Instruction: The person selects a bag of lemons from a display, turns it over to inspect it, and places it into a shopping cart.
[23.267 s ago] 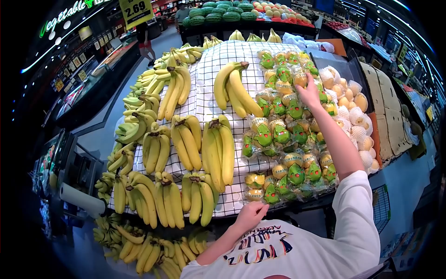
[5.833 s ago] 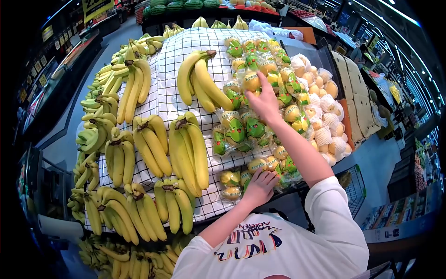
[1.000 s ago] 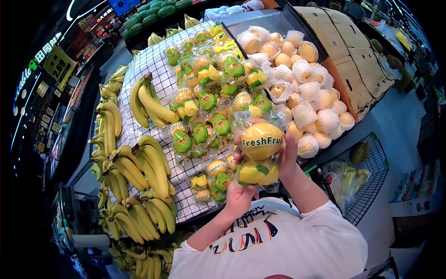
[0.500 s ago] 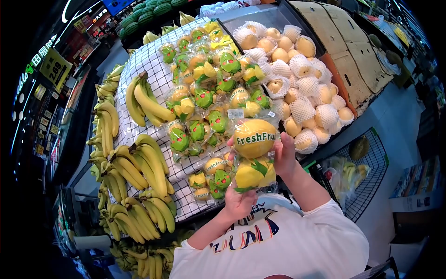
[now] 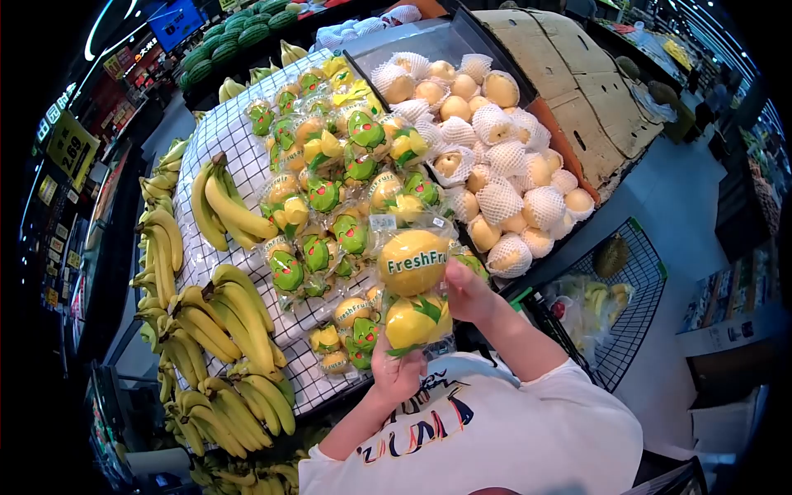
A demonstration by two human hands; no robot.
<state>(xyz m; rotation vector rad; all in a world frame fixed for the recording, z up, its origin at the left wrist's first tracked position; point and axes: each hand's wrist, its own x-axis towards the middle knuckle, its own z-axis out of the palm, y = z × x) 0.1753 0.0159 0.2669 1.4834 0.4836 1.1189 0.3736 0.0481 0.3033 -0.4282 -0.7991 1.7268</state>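
A clear plastic bag (image 5: 415, 285) printed "FreshFruit" and with yellow fruit pictures is held up in front of my chest. My left hand (image 5: 398, 367) grips its lower left corner from below. On its right edge, my right hand (image 5: 469, 293) holds on with the thumb over the front. Behind the bag lie several similar packs (image 5: 322, 194) with green and yellow cartoon prints, on a white cloth with a dark grid (image 5: 235, 124).
Banana bunches (image 5: 239, 313) line the left side of the display. Fruit in white foam nets (image 5: 499, 202) fills a bin at the right, beside brown cardboard (image 5: 569, 82). A shopping cart (image 5: 635, 309) with bagged goods stands at the lower right. Watermelons (image 5: 239, 37) are at the back.
The view has shifted, so the display, the bag and both hands appear further left. The right hand's thumb now lies more over the bag's front edge. Both hands still hold the bag.
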